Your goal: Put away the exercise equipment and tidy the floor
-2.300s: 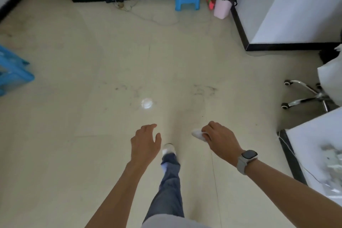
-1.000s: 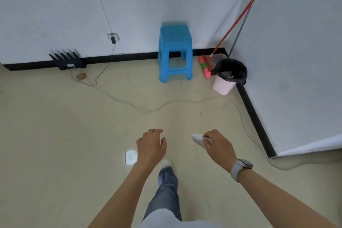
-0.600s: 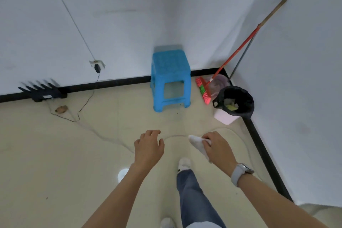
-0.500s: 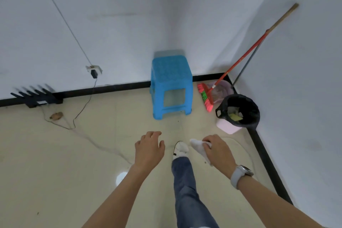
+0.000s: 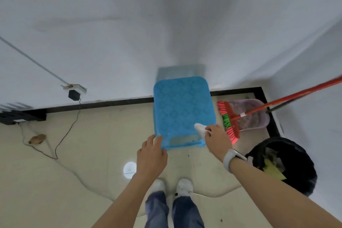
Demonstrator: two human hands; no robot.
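A blue plastic stool (image 5: 182, 109) stands against the white wall right in front of me. My right hand (image 5: 216, 139) grips a crumpled white tissue (image 5: 200, 128), held over the stool's near right corner. My left hand (image 5: 152, 155) hangs with relaxed fingers and holds nothing, its fingertips at the stool's near left corner. A black-lined bin (image 5: 283, 164) with some rubbish inside stands on the floor to my right.
A red broom (image 5: 232, 122) leans over a purple dustpan (image 5: 253, 114) in the corner behind the bin. A thin cable (image 5: 68, 133) trails across the beige floor from a wall plug (image 5: 74, 94). A black rack (image 5: 20, 115) sits by the left baseboard, a brown scrap (image 5: 38, 139) nearby.
I have walked up to the corner; the stool and bin are now much closer. Both hands have come forward to the stool's near edge, the right one still holding the tissue.
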